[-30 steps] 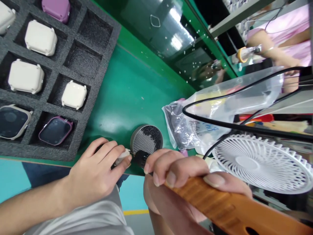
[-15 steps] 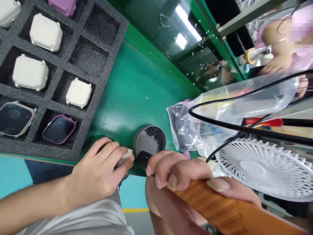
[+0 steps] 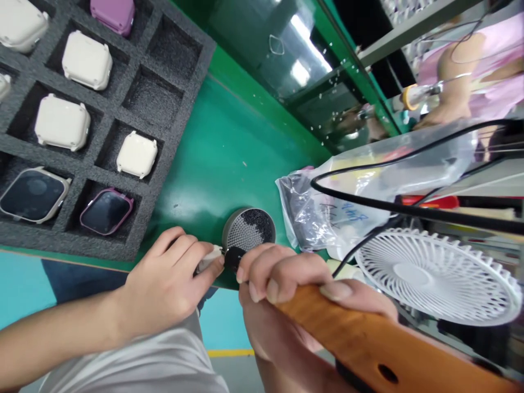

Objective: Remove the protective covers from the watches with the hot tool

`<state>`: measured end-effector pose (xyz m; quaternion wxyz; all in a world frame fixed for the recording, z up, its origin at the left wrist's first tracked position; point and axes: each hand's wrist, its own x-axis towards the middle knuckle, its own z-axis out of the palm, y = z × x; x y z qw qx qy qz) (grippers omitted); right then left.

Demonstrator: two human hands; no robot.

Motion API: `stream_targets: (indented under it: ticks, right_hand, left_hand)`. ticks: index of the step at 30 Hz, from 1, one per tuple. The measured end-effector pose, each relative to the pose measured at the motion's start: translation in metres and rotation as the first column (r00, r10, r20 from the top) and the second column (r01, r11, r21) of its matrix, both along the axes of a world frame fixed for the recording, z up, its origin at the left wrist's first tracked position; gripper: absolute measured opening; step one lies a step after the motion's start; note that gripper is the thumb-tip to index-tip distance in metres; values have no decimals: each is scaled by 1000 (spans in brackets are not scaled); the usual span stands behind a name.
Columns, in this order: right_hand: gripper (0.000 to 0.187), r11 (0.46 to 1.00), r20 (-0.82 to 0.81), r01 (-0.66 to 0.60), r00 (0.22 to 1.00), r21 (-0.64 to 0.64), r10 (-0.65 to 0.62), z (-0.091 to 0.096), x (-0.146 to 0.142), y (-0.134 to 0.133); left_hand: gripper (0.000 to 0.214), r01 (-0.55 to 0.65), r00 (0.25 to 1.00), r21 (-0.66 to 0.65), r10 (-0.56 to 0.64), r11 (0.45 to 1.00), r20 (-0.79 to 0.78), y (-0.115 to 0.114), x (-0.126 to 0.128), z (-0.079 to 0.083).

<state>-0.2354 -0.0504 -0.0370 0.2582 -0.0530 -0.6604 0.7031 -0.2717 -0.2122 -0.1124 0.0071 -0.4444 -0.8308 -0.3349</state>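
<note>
The left hand [image 3: 166, 278] is nearly closed, its thumb and fingertips pinching a small white piece [image 3: 208, 258]. The end of that piece meets a small black piece [image 3: 233, 258], and it cannot be told which hand, if either, has hold of the black one. The right hand [image 3: 278, 278] is curled firmly around a wooden handle [image 3: 360, 333] with a round hole near its lower edge, its fingertips just beside the black piece.

Directly behind both sits a round metal tin [image 3: 248, 229], its top showing silver mesh and black granules. Both stand over the green tabletop [image 3: 213, 153]. On the left lies a grey foam tray [image 3: 192, 71] with square pockets holding cream watch cases [image 3: 62, 122], 2 dark-faced watches [image 3: 33, 195] and 1 purple case [image 3: 112, 13]; some pockets hold nothing.

To the right are a clear plastic bag [image 3: 327, 213] with blue writing, a black cable [image 3: 409, 204] and a white fan [image 3: 434, 275]. Farther off, a co-worker's arm [image 3: 454, 71] in a pink sleeve reaches toward a tool with a yellow ring [image 3: 413, 97].
</note>
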Motion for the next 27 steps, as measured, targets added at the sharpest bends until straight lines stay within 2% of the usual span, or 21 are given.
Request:
stream_targets:
  ticks: [4,7,9,14,17,21,27]
  right_hand:
    - [46,999,79,44,996,-29,-42,7,3,10]
    - [49,984,-17,176,984,26,-176,5,-3,23]
    - [52,975,-66,219,974,45,-215,-1,-9,29]
    - [52,976,-101,218,971,3,-216,-13,-16,37]
    - [52,981,-86,194,977,-17,-195,-12,-16,34]
    - [54,970,-75,239,967,-53,-242,-9,-18,24]
    - [50,967,-37,252,967,-38,-253,-10,-20,20]
  left_hand:
    - [24,6,1000,-27,-7,1000,-25,-4,1,1]
    - [31,87,996,-49,-89,995,-30,-6,1,1]
    - [32,96,995,-49,-98,994,-35,-5,1,0]
    - [28,-34,996,-62,29,997,-85,3,0,4]
    - [29,-6,998,-69,1,998,-67,3,-1,6]
    - [29,79,997,-77,-80,994,-5,-2,0,3]
    - [23,19,999,-32,-19,999,-26,-1,-1,3]
